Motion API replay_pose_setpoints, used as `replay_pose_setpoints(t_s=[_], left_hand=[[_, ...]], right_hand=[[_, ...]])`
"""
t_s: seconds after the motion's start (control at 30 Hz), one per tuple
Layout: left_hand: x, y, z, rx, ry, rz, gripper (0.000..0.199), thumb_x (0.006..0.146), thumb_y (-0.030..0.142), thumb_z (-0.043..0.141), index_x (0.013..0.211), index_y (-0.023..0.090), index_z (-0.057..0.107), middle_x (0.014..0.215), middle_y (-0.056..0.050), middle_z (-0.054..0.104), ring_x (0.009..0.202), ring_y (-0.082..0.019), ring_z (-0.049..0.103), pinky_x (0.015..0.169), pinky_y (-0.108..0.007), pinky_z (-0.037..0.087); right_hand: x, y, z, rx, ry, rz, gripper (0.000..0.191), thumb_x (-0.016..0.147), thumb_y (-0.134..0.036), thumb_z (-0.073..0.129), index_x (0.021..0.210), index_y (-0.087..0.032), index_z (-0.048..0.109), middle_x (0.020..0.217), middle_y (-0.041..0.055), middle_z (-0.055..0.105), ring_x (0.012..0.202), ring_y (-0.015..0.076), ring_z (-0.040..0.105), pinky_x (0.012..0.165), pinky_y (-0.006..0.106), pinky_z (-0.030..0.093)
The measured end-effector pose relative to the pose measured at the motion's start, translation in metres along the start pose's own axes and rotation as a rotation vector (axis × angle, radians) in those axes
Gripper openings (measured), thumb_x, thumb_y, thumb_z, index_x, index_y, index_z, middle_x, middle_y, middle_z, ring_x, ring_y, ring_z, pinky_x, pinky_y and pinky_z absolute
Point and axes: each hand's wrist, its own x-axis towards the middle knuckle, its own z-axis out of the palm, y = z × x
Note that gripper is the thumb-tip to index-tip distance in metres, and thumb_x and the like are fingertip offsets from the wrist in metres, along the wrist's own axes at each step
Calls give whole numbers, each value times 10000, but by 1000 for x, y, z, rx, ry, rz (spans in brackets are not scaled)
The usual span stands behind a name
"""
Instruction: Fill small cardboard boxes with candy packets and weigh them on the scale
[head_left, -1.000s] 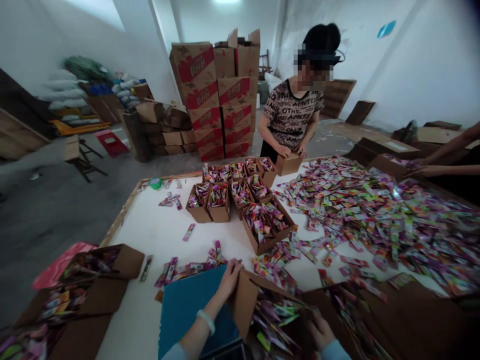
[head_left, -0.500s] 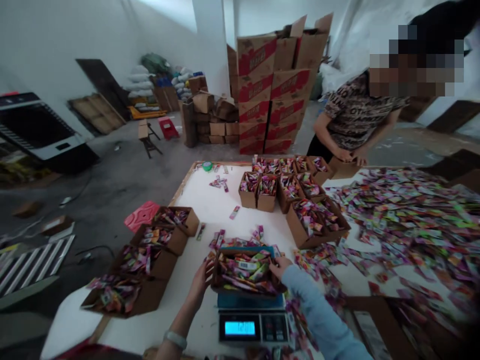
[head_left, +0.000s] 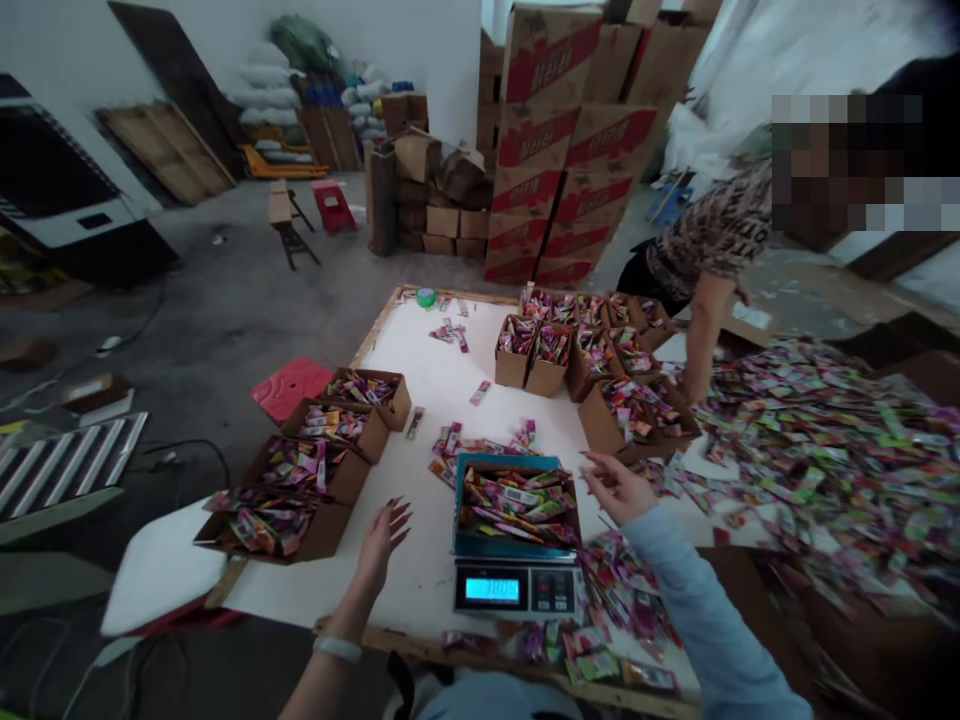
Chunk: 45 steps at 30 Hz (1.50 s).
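A cardboard box of colourful snack sachets (head_left: 517, 500) rests on the blue platform of a digital scale (head_left: 517, 585), whose display is lit. My left hand (head_left: 384, 540) is held to the left of the box, fingers apart and touching nothing. On the other side, my right hand (head_left: 616, 485) hovers just beyond the box's upper right corner, its fingers spread and holding nothing. Loose sachets (head_left: 480, 443) lie behind the scale, and more sachets (head_left: 622, 585) are scattered to its right.
Filled boxes (head_left: 371, 440) line the table's left edge. More filled boxes (head_left: 592, 425) stand at the back right, beside a large sachet heap (head_left: 840, 450). A co-worker (head_left: 709, 240) reaches towards that heap. Green tape (head_left: 426, 297) lies at the far edge.
Both my hands have let go of the box and moved apart, leaving it on the scale. The display reading has changed. The co-worker has leaned over and now reaches down by the heap.
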Motion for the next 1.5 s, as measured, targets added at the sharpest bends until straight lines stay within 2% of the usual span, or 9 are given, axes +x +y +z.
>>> replay_pose_setpoints(t_s=[0.23, 0.53, 0.73, 0.83, 0.97, 1.1, 1.2, 1.33, 1.5], left_hand=[[-8, 6, 8, -2, -66, 27, 370, 826, 415, 548, 1076, 150, 606, 1263, -197, 594, 1078, -251, 624, 922, -401, 474], [-13, 2, 12, -1, -73, 41, 372, 836, 412, 534, 1093, 150, 589, 1260, -196, 595, 1060, -249, 630, 935, -420, 465], [-20, -1, 41, 79, -65, 57, 343, 870, 348, 469, 1139, 152, 551, 1284, -188, 576, 1161, -265, 565, 953, -442, 453], [-31, -2, 62, 140, -100, 190, 372, 866, 343, 471, 1195, 176, 521, 1347, -160, 530, 1253, -254, 486, 995, -420, 426], [-44, -7, 86, 184, -206, 329, 453, 832, 369, 519, 1242, 178, 498, 1336, -136, 541, 1251, -232, 483, 1047, -364, 381], [-46, -10, 88, 177, -215, 341, 502, 827, 413, 519, 1266, 172, 478, 1328, -143, 543, 1246, -238, 488, 1045, -355, 385], [-41, -11, 74, 192, -158, 339, 475, 837, 409, 503, 1255, 185, 476, 1356, -142, 520, 1276, -237, 459, 1056, -376, 370], [-37, -11, 51, 210, -86, 309, 463, 847, 414, 484, 1246, 181, 467, 1394, -169, 476, 1300, -249, 433, 1059, -422, 359], [-41, -14, 39, 213, -44, 281, 472, 835, 454, 500, 1223, 187, 490, 1414, -176, 453, 1303, -263, 432, 1032, -421, 390]], right_hand=[[3, -50, 27, -85, -215, -224, 376, 767, -376, 504, 1036, -144, 627, 845, 99, 714, 750, 197, 680, 681, 327, 561], [7, -51, 52, -233, -393, -392, 498, 756, -363, 600, 1188, -117, 583, 1111, 161, 648, 1046, 268, 604, 927, 434, 486], [8, -64, 58, -296, -485, -364, 585, 739, -366, 637, 1269, -139, 535, 1163, 145, 624, 1058, 263, 593, 942, 408, 472], [5, -73, 65, -518, -633, -389, 677, 692, -394, 696, 1300, -155, 518, 1160, 167, 610, 1048, 311, 579, 914, 451, 474], [0, -72, 75, -650, -684, -407, 616, 734, -302, 658, 1315, -160, 508, 1177, 181, 592, 1069, 329, 557, 897, 464, 481], [-3, -65, 61, -406, -582, -423, 557, 729, -274, 648, 1260, -139, 549, 1122, 163, 620, 1041, 291, 590, 915, 443, 490], [-5, -53, 33, -14, -271, -375, 357, 828, -316, 523, 1136, -158, 608, 1016, 116, 672, 935, 212, 642, 827, 356, 543], [-16, -15, -1, 193, 124, -81, 350, 834, -454, 491, 978, -168, 633, 806, 76, 695, 679, 169, 649, 573, 277, 555], [-30, 14, -5, 158, 183, -26, 355, 782, -501, 528, 874, -181, 650, 798, 84, 706, 644, 173, 650, 494, 263, 535]])
